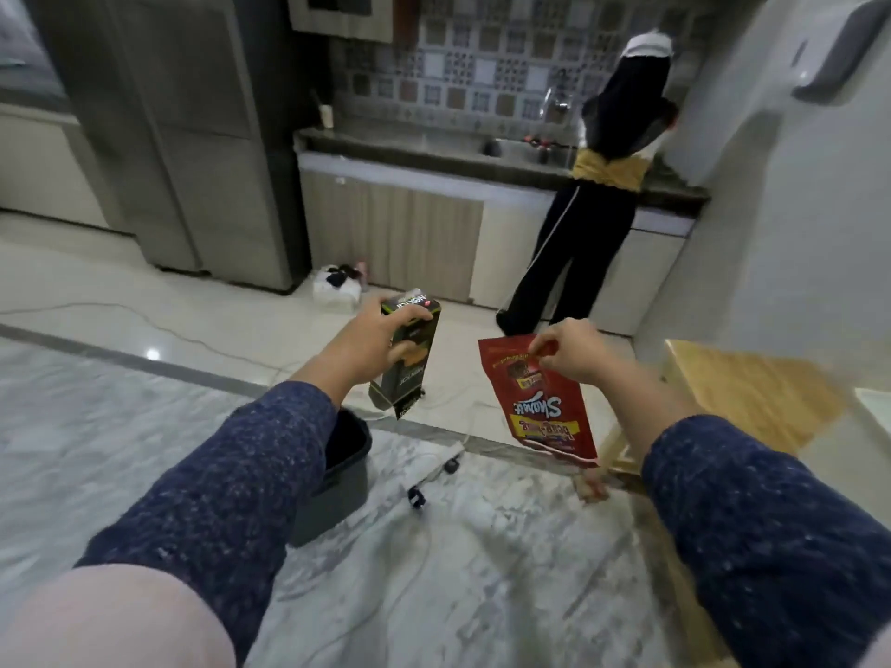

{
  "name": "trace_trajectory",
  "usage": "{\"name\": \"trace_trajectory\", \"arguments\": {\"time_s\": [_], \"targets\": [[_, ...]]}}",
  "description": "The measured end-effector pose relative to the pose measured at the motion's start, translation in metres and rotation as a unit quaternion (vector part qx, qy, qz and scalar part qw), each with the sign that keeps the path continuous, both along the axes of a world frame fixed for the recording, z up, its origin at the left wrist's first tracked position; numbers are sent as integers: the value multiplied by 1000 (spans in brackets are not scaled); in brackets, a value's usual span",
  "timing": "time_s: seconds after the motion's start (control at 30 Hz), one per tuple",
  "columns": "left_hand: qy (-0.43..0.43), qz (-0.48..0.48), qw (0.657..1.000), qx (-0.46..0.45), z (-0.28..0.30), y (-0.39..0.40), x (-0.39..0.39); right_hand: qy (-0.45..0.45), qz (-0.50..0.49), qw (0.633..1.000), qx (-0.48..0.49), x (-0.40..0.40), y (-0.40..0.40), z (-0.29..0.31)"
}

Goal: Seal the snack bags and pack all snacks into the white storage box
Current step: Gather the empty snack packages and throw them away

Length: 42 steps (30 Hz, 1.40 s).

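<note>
Holding a dark green snack box (407, 356), the left hand (371, 344) has its fingers and thumb curled round the upper part of it. The box hangs in the air, tipped a little, and its words look upside down. The right hand (571, 351) pinches the top edge of a red snack bag (540, 407) between its thumb and fingers. The bag hangs down from the hand, and its picture and words are upside down too. Both snacks are up in the air, side by side and not touching, out past the far edge of a grey marble desk (482, 547).

Both arms wear dark blue speckled sleeves (231, 479). Under the left arm sits a dark grey bin (337, 479), near the far edge of the desk. Two small dark things (417, 499) lie on the desk near the bin, too blurry to name. A wooden board (752, 392) is on the right, beside the bag.

Past the desk is a shiny pale floor (193, 301) with a thin white cable (144, 315) lying on it. Another person (593, 224) in dark clothes stands at a kitchen counter with a sink (525, 149), back turned. A tall grey fridge (202, 137) stands on the left. A small white and dark bundle (337, 282) lies on the floor by the cupboards.
</note>
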<state>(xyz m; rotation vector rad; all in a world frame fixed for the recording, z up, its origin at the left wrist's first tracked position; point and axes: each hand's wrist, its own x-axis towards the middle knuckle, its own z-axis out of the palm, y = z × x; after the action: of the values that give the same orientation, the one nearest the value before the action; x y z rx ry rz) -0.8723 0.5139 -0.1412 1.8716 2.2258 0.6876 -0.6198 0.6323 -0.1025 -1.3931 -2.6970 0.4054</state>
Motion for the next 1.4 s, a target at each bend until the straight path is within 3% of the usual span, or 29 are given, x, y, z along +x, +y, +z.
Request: {"name": "trace_trajectory", "arguments": {"time_s": [0.2,0.47,0.83,1.1,1.27,1.4], "targets": [[-33,151,988,-26,-42,-13,-92,-43,132,990,-23,-133,52,-47],[-59,220,972,-54,-132,2,-206,-55,212,974,-60,-304,84,-140],[-187,319,919,-137,-356,37,-282,-147,314,933,-101,-455,121,-361],[-193,330,910,-159,-495,55,-298,-162,385,900,-129,-501,123,-502],[-228,323,880,-263,-522,55,-299,-238,391,862,-218,-500,121,-522],[-196,291,874,-336,-479,62,-303,-292,379,848,-229,-493,131,-477]]}}
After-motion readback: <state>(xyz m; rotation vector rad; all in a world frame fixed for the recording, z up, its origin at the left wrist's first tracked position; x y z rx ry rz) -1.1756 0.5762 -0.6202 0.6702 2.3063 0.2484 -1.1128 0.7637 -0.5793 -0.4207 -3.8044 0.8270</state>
